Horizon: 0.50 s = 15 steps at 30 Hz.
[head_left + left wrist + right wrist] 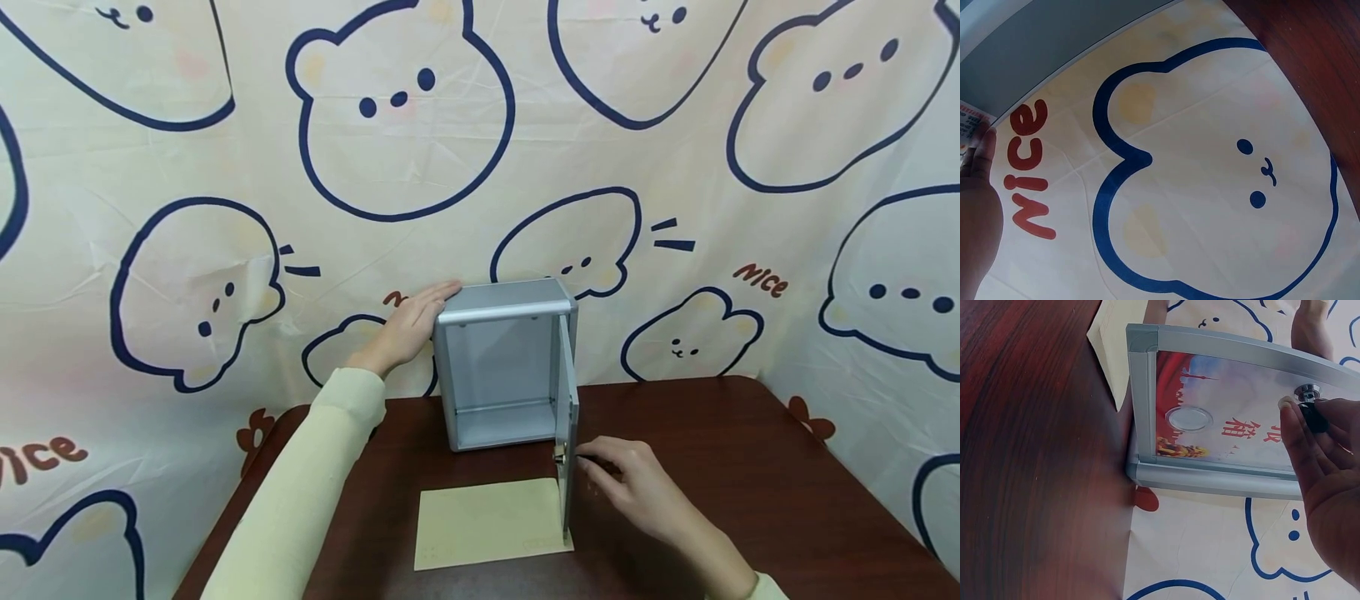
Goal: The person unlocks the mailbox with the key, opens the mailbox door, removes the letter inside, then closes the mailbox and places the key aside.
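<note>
A grey metal box [498, 358] stands on the table, its inside showing bare walls. Its door [567, 417] is swung out toward the front on the right side. My left hand [408, 329] rests on the box's upper left edge, fingers extended over the top. My right hand [641, 483] is at the door's outer face. In the right wrist view, its thumb and finger pinch the black head of a key [1314, 419] at the round silver lock [1307, 392]. The door's front carries a printed panel [1229, 394] with red lettering and a round clear window [1189, 419].
A pale yellow envelope [487, 525] lies flat on the dark wooden table [675, 417] in front of the box, partly under the door's lower end. A cream cloth [405, 175] with cartoon outlines hangs close behind the table. A printed label [971, 122] is on the box's side.
</note>
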Each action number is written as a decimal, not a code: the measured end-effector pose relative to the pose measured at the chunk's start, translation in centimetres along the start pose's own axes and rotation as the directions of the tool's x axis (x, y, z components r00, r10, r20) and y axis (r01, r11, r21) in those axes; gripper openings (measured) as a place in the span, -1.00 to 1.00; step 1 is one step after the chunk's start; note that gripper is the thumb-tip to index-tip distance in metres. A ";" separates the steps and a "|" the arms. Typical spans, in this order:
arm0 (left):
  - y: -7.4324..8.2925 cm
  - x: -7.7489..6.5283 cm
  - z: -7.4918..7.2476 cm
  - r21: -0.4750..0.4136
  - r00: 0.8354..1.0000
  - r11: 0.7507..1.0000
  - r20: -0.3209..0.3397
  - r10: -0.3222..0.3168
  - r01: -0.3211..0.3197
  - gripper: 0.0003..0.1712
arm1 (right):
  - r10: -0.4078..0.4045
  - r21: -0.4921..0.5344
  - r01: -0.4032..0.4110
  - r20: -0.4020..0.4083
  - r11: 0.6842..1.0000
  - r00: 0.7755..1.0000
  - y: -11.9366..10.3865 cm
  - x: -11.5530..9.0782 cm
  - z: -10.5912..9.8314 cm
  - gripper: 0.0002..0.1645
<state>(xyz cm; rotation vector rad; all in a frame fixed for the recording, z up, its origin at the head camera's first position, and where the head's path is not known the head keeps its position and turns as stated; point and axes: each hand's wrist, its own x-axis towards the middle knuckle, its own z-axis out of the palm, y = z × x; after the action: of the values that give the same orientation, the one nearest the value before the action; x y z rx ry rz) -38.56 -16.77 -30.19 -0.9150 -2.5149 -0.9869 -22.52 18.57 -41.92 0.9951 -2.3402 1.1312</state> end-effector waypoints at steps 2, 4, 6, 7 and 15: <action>0.0 0.0 0.0 0.003 1.000 1.000 0.004 -0.004 0.004 -0.40 | 0.013 0.005 -0.013 0.009 1.000 1.000 0.0 0.0 0.0 -0.78; 0.1 -0.1 -0.1 0.003 1.000 1.000 0.010 -0.006 0.006 -0.40 | 0.024 0.006 -0.024 0.017 1.000 1.000 0.0 0.0 0.0 -0.79; 0.1 -0.1 -0.2 0.009 1.000 1.000 0.015 -0.007 0.006 -0.40 | 0.034 0.012 -0.034 0.028 0.999 0.999 -0.1 0.1 0.0 -0.80; 0.1 -0.2 -0.2 0.017 1.000 1.000 0.017 -0.006 0.005 -0.40 | 0.035 0.010 -0.036 0.032 0.999 0.999 -0.1 0.1 0.0 -0.80; 0.1 -0.1 -0.5 0.121 0.999 0.992 0.027 0.020 -0.023 -0.39 | 0.024 0.005 -0.024 0.041 1.000 0.999 -0.2 0.2 0.2 -0.80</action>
<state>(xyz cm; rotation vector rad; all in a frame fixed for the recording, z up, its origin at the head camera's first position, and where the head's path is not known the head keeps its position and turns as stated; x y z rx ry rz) -38.40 -17.10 -29.81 -0.9222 -2.5488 -0.8100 -22.58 18.24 -41.81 1.0044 -2.3884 1.1376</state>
